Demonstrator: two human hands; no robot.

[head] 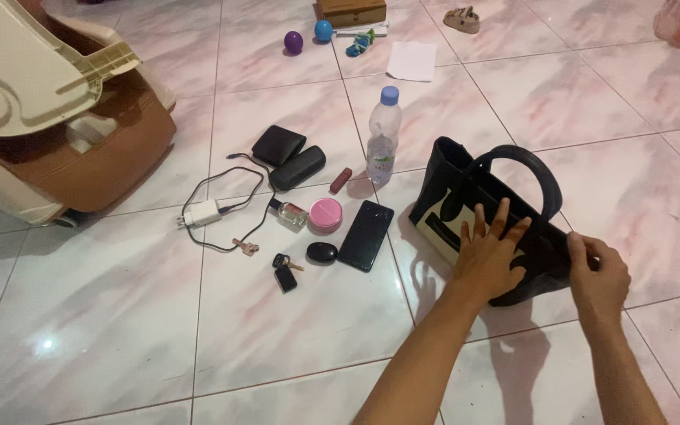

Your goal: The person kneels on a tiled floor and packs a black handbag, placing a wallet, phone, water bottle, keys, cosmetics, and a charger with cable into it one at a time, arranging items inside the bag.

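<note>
Landmark: black handbag (466,208), on the pink-veined floor tiles (120,330), right of centre; I place everything off it.
Bag pose: lying tilted, cream front panel facing up toward me, looped handle (541,169) arched above the far side; long axis runs from upper left down to lower right.
Left hand (488,256): I see it flat on the bag's front face, fingers spread and straight, pressing, not gripping anything.
Right hand (598,271): at the bag's lower right end, fingers curled round that edge, pinching it; closed on the bag as far as I can tell.
Key relation: both hands on the bag's near side, left nearer its middle, right at the end of its long axis.
Left of bag: black phone (365,234) just beside it, then pink round compact (326,215), key fob (284,275), white charger (202,212) with cable.
Beyond bag, upper left: clear water bottle (383,138), upright, near.
</note>
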